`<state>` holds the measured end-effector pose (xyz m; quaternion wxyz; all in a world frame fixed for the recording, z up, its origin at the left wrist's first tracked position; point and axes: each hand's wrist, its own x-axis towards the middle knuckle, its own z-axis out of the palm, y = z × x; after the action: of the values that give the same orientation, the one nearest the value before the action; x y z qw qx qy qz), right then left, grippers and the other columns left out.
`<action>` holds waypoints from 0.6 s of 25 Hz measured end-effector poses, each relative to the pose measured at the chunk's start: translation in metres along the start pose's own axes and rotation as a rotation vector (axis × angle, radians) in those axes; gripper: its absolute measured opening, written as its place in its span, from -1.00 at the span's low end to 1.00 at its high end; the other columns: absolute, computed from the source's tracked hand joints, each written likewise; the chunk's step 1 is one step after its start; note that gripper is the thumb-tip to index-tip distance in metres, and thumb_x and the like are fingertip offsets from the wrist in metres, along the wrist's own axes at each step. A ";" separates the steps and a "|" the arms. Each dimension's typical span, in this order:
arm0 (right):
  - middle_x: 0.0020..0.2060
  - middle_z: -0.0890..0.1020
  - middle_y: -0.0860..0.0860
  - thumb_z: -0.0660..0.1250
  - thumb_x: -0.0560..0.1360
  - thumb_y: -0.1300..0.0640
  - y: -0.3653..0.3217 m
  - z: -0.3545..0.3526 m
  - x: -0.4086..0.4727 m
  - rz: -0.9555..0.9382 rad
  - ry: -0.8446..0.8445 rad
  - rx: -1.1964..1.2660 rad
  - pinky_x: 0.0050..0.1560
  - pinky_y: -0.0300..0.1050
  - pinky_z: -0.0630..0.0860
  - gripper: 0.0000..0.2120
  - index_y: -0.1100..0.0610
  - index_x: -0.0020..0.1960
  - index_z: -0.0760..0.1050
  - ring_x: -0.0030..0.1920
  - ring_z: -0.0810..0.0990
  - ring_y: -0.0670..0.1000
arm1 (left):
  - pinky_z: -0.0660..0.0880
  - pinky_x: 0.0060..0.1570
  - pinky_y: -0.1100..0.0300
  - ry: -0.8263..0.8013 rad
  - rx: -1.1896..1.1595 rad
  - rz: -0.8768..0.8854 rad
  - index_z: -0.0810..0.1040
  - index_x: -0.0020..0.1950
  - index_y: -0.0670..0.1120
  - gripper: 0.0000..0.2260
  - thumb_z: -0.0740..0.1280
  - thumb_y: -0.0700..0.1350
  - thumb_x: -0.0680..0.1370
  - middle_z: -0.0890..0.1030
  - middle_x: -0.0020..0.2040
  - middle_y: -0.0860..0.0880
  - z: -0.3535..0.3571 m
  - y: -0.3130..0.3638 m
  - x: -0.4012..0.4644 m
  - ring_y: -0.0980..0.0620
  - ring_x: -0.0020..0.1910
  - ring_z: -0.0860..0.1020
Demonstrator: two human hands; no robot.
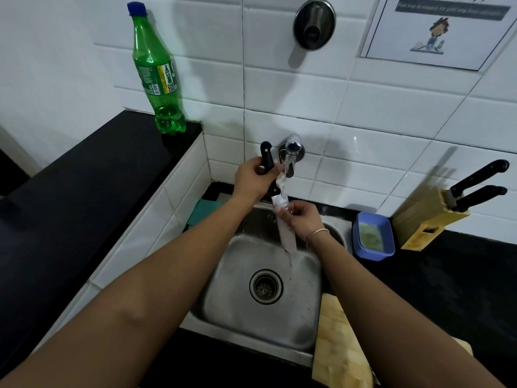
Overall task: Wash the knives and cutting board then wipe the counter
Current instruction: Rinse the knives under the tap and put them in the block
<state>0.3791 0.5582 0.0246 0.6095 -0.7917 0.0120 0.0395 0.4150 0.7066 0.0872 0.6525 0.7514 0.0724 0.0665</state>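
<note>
The person's left hand [253, 176] is gripping the black handle of a kitchen knife [275, 197], fingers curled tight around it; the blade is slanting down over the steel sink [268, 312], directly under the wall tap [291, 152], and water is running along it. The right hand [300, 219] is pinching the blade near its upper part, fingertips closed together on the wet steel. A wooden cutting board [338, 348] is lying at the near right edge of the sink, partly over the rim; a knife block [430, 217] holding two black-handled knives is standing on the black counter [461, 289] far right, just beside a blue tub [373, 236]. A green soda bottle [156, 71] is standing upright on the raised ledge far left.
</note>
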 end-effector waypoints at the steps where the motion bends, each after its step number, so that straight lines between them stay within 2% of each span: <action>1: -0.37 0.53 0.05 0.53 0.44 0.15 -0.008 0.000 0.001 -0.027 0.025 0.024 -0.28 -0.18 0.47 -0.81 0.19 -0.19 0.54 -0.35 0.45 -0.06 | 0.64 -0.09 -0.18 -0.001 0.034 0.014 0.61 0.01 -0.14 -0.76 0.54 -0.06 0.46 0.69 -0.16 -0.22 -0.001 -0.001 -0.001 -0.21 -0.16 0.69; 4: -0.27 0.61 -0.02 0.54 0.42 0.18 -0.028 -0.001 0.007 -0.100 0.044 -0.001 -0.18 -0.23 0.57 -0.80 0.15 -0.02 0.58 -0.29 0.56 -0.12 | 0.65 -0.12 -0.06 -0.035 0.167 0.102 0.61 -0.03 -0.06 -0.76 0.57 -0.02 0.42 0.70 -0.21 -0.08 -0.002 -0.007 -0.010 -0.04 -0.20 0.69; 7: -0.30 0.62 -0.07 0.49 0.46 0.17 -0.038 -0.003 0.009 -0.131 0.097 -0.078 -0.21 -0.20 0.50 -0.87 0.10 -0.02 0.58 -0.33 0.58 -0.14 | 0.63 -0.06 -0.01 -0.037 0.239 0.223 0.66 -0.03 -0.08 -0.82 0.52 -0.02 0.46 0.71 -0.17 -0.01 0.001 -0.007 -0.016 0.03 -0.15 0.68; 9: -0.30 0.63 -0.07 0.46 0.47 0.16 -0.042 -0.002 0.006 -0.169 0.150 -0.103 -0.25 -0.21 0.51 -0.80 0.04 0.07 0.55 -0.33 0.59 -0.12 | 0.62 -0.08 0.03 -0.059 0.301 0.286 0.67 -0.02 -0.01 -0.86 0.49 0.01 0.47 0.69 -0.19 0.06 0.003 0.001 -0.021 0.08 -0.19 0.66; 11: -0.29 0.64 -0.07 0.42 0.46 0.16 -0.046 -0.002 0.000 -0.213 0.197 -0.116 -0.28 -0.24 0.55 -0.72 -0.04 0.14 0.50 -0.33 0.61 -0.16 | 0.61 -0.08 0.07 -0.083 0.369 0.323 0.67 0.01 0.04 -0.84 0.47 0.04 0.47 0.68 -0.19 0.09 0.005 0.010 -0.025 0.10 -0.18 0.65; 13: -0.26 0.65 -0.08 0.37 0.44 0.20 -0.050 -0.005 -0.007 -0.232 0.203 -0.141 -0.23 -0.19 0.58 -0.68 -0.03 0.16 0.49 -0.31 0.61 -0.16 | 0.60 -0.07 0.08 -0.103 0.397 0.348 0.67 0.02 0.07 -0.84 0.46 0.04 0.46 0.67 -0.20 0.11 0.007 0.015 -0.032 0.09 -0.17 0.64; 15: -0.23 0.62 -0.13 0.32 0.43 0.21 -0.048 -0.014 -0.020 -0.239 0.206 -0.196 -0.21 -0.30 0.53 -0.67 -0.01 0.17 0.50 -0.29 0.58 -0.22 | 0.58 -0.09 0.08 -0.140 0.397 0.395 0.67 0.02 0.04 -0.84 0.48 0.00 0.46 0.66 -0.22 0.11 0.013 0.014 -0.046 0.07 -0.19 0.62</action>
<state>0.3635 0.5567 0.0759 0.5254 -0.8429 -0.0238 -0.1136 0.3732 0.6829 0.0992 0.4704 0.8668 -0.1088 0.1248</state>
